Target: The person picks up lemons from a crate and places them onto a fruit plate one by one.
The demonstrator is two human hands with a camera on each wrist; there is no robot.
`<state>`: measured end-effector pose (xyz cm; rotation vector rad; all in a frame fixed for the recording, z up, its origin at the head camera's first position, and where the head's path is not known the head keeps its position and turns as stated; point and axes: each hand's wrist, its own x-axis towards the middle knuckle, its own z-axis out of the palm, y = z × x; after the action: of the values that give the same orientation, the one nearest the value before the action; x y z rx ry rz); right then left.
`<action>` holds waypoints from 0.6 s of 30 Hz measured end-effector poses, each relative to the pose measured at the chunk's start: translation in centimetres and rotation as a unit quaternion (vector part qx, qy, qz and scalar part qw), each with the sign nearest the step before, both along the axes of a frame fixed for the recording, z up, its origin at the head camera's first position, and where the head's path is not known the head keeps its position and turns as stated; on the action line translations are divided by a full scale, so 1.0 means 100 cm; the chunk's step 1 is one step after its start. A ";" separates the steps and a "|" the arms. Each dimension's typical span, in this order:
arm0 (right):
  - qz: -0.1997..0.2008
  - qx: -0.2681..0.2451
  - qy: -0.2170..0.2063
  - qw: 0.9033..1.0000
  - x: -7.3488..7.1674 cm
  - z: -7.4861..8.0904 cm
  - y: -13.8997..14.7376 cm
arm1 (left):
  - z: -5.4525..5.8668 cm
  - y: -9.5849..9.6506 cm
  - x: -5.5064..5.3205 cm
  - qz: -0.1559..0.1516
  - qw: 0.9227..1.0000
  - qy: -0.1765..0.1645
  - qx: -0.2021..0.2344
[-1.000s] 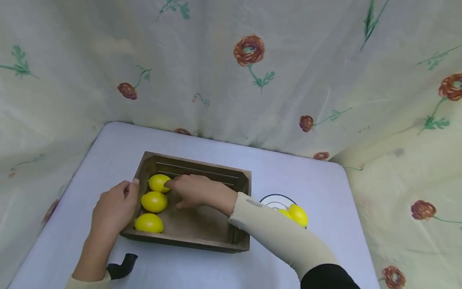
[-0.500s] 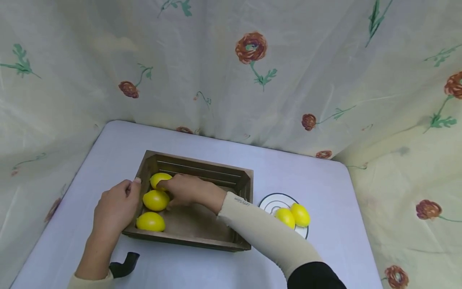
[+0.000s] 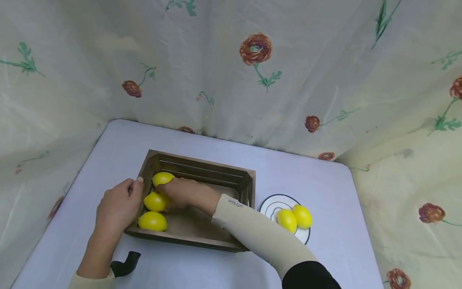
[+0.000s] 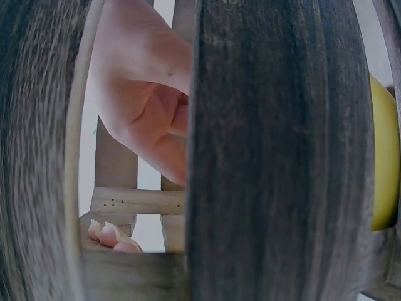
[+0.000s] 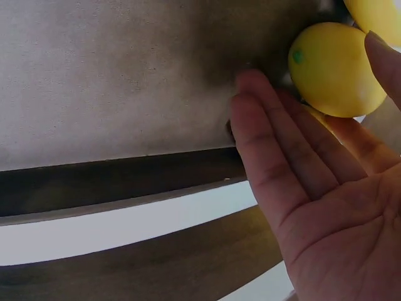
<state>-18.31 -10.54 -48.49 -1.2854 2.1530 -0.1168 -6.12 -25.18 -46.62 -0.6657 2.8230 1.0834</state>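
A brown slatted wooden crate (image 3: 202, 241) stands on the table with three yellow lemons along its left side: a back one (image 3: 162, 178), a middle one (image 3: 155, 202) and a front one (image 3: 152, 221). At the crate's left wall, my left hand (image 3: 119, 206) grips the edge, thumb at the rim. Inside, my right hand (image 3: 182, 192) is at the middle lemon. The right wrist view shows that hand's straight fingers (image 5: 269, 144) beside a lemon (image 5: 335, 69), thumb spread at its other side. In the left wrist view, dark slats (image 4: 282, 150) partly hide a hand.
Right of the crate, a white plate (image 3: 268, 206) with a dark rim carries two lemons (image 3: 294, 218). A black curved piece (image 3: 126, 265) sits beside my left wrist. The white table (image 3: 191, 271) ends at a flowered curtain (image 3: 216, 72) behind and at the sides.
My right hand has moved left and toward the front, to the middle lemon, which sits slightly closer to the front lemon. My sleeve uncovers more of the plate. The left hand stays at the wall.
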 end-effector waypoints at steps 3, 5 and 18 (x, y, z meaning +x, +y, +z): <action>0.001 0.002 0.009 1.000 0.002 -0.002 -0.001 | 0.001 0.000 -0.001 -0.002 1.000 0.000 -0.001; 0.000 0.005 0.016 1.000 0.005 -0.004 0.000 | 0.001 0.000 -0.002 -0.004 1.000 0.000 -0.003; 0.020 0.023 0.078 0.996 0.014 -0.011 -0.002 | 0.001 0.000 0.000 -0.004 1.000 -0.004 -0.006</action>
<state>-16.89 -10.75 -49.56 -1.3495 2.2450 0.0513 -6.14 -25.18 -46.50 -0.6588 2.8254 1.0605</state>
